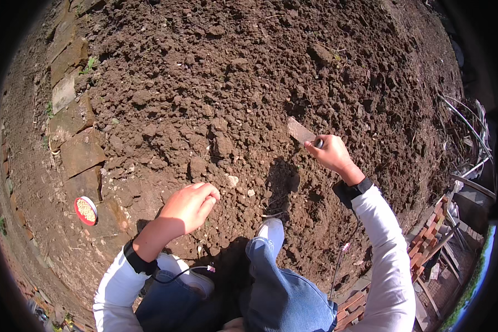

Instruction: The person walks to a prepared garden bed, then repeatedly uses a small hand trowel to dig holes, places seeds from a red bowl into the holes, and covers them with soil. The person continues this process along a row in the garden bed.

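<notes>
My right hand [333, 154] grips a hand tool with a flat metal blade [300, 131] and a dark handle. The blade reaches up and left, its end close against the loose brown soil [240, 99]. My left hand [191, 207] hovers over the ground nearer my body, back of the hand up and fingers curled together. Whether anything sits inside those fingers is hidden. To its left, a red-and-white bowl [92, 220] of pale seeds or beans [85, 209] rests by the stone edging.
Flat stone blocks [83, 151] edge the soil on the left. My white shoes [271, 230] stand on the dirt. Stacked bricks [430, 234] and wooden scraps [429, 296] lie at lower right, with dry stalks [467, 124] above. Cables hang from both black wristbands [139, 258].
</notes>
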